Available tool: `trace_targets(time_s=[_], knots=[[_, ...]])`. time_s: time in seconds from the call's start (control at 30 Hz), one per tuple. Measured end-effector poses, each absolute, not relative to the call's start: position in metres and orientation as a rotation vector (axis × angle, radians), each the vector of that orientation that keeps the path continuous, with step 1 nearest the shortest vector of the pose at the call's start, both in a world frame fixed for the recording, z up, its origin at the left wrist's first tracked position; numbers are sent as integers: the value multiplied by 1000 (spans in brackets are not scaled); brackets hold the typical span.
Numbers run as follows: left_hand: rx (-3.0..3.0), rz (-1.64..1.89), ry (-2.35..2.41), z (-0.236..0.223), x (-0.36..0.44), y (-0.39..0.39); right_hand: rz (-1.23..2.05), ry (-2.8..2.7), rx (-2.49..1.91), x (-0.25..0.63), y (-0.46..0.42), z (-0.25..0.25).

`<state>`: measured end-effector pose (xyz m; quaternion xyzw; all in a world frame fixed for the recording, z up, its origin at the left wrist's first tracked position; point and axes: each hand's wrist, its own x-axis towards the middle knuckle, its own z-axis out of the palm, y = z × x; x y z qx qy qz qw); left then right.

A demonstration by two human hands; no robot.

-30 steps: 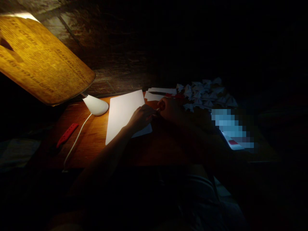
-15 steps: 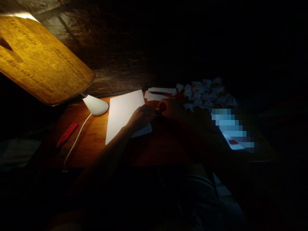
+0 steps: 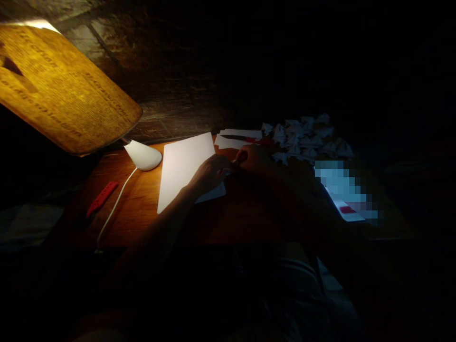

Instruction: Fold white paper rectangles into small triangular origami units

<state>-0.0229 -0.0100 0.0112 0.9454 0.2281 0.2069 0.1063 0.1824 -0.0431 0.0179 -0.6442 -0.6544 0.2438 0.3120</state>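
Note:
My left hand is over the right edge of a white paper sheet, fingers bent and pinched together. Against its fingertips is my right hand, also closed in a pinch and mostly in shadow. Between the two sets of fingers shows a small pale piece of paper; its shape is largely hidden. Just beyond the hands lie white paper slips with a dark-bladed, red-handled tool on top. A heap of small folded paper pieces is to the right of it.
At the left stand a white lamp base and a large printed yellow shade. Its white cable runs to the table's front edge, beside a red strap-like object. A lit phone, partly blurred, lies right on the wooden table.
My fingers have shifted slightly around the small paper, with the left fingers a little more spread. The whole view has moved very slightly. Other things have stayed in place.

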Motion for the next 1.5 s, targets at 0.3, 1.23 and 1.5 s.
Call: trace_targets(time_s=[0.3,1.23,1.5], knots=[[2877,576,715,7,-28,-6,675,-1691,-1778,182,-41,21],[2853,541,761,7,-28,-7,623,-1706,-1791,181,-40,19],[2816,600,713,11,-26,-11,623,-1686,-1760,183,-38,14]])
